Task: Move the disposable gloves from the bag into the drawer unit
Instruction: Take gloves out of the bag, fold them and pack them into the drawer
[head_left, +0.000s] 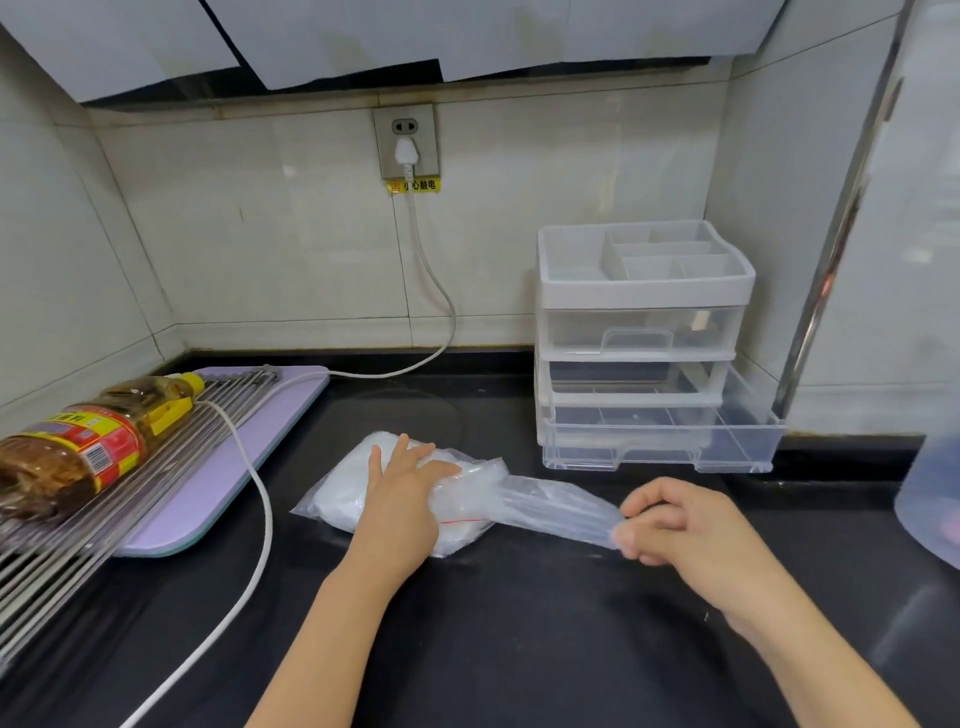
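Head view, one cam.

1. Worktop: black, glossy.
2. Bag: clear zip type, lies flat at centre, mouth facing right. The disposable gloves show as a white wad inside.
3. Left hand: palm down on the bag, fingers straight and slightly spread, pressing it to the worktop.
4. Right hand: right of the bag, fingertips pinching the end of a clear glove. The glove stretches taut from the bag mouth to this hand.
5. Drawer unit: far right, against the wall; divided tray on top, upper drawer closed. Bottom drawer stands pulled out toward the near side, no gloves visible in it.
6. Left side: oil bottle on its side on a metal rack, which lies over a lilac cutting board.
7. White cable: runs from the wall socket across the worktop, left of the bag.
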